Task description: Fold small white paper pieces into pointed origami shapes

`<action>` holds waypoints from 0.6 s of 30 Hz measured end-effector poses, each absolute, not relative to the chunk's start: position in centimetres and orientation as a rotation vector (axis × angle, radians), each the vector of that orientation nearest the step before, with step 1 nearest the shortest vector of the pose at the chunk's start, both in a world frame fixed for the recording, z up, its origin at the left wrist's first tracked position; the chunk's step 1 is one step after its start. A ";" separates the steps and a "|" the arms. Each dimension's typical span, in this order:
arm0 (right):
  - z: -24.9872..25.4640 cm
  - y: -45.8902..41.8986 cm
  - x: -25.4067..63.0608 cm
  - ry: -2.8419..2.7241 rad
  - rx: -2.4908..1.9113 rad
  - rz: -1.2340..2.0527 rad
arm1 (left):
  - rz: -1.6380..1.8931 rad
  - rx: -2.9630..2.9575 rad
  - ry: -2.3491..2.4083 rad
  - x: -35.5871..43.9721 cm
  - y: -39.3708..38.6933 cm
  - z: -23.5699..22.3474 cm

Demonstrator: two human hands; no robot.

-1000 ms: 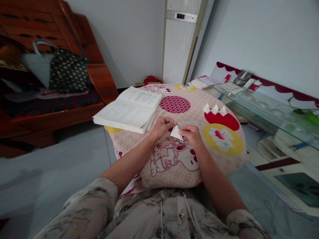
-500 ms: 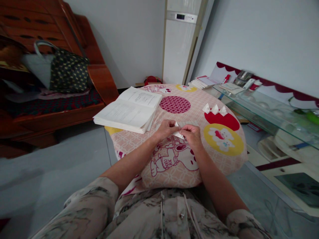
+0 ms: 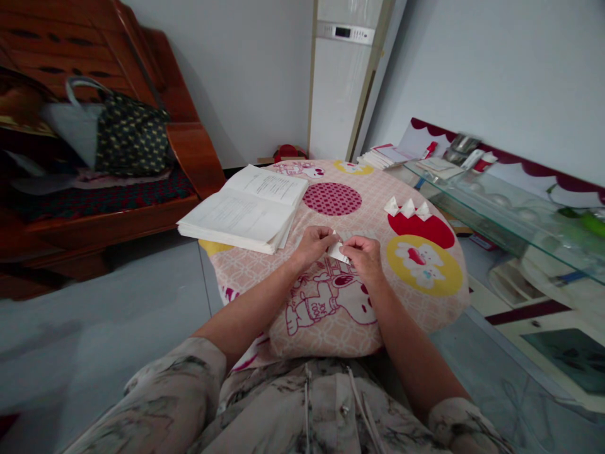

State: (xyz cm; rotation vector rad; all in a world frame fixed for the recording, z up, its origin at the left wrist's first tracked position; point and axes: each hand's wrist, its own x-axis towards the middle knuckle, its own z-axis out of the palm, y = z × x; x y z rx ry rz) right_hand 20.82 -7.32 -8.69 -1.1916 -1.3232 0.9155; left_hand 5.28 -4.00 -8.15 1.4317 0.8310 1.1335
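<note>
A small folded white paper piece is pinched between both hands over a round table covered in a pink cartoon-print cloth. My left hand grips its left side with fingers curled. My right hand pinches its right side. Three finished folded white paper pieces lie in a row on the red spot further back. An open book with white pages rests at the table's left rear.
A wooden bench with a dark patterned handbag stands at left. A tall white air conditioner rises behind the table. A glass shelf with papers and small items runs along the right.
The paper piece has been folded smaller and flatter between my fingers. Both hands have drawn closer together and stay over the same spot.
</note>
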 end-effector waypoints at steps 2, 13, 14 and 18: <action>-8.7 -7.3 20.8 -1.317 -1.191 0.932 | 1.167 1.464 0.856 5.3 -4.0 -8.3; -8.0 -7.5 20.4 -1.115 -1.135 1.170 | 1.104 1.383 0.813 5.3 -4.3 -7.9; -8.0 -7.4 20.5 -1.097 -1.135 1.180 | 1.013 1.379 0.783 5.2 -4.3 -7.9; -8.0 -7.3 20.9 -1.086 -1.131 1.214 | 0.850 1.375 0.721 4.7 -4.1 -8.1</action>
